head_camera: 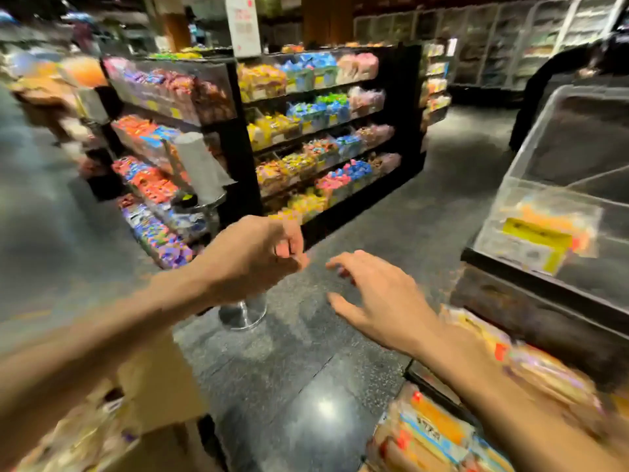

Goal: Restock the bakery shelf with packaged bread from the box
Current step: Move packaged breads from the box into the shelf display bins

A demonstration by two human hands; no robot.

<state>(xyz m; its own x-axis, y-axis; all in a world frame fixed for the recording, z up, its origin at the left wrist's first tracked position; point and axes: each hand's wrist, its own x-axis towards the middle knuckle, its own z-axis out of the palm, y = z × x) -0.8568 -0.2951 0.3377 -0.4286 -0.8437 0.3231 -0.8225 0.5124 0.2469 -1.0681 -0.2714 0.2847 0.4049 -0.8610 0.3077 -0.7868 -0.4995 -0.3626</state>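
Neither of my hands has a loaf in it. My left hand [252, 257] hangs out over the floor [306, 369] with the fingers curled into a loose fist; I can see nothing inside it, though the blur hides the fingertips. My right hand [384, 301] is spread, thumb wide and fingers fanned, palm down, the shape I would use to take a soft bag without crushing it.

The box [160, 379] sits low at my left, its cardboard flap up, and the packaged bread [78, 434] shows inside it as a pale blur. I judge it was set there so the left arm can dip in while the right feeds the bakery shelf [425, 379] at my lower right, where the stocked loaves [435, 430] lie flat and tight together, labels up.

I am looking across the aisle at the candy display [306, 131], not at either one — so this reads as the gap between loaves. A clear bin [561, 165] stands above the shelf, near enough for an elbow to catch.
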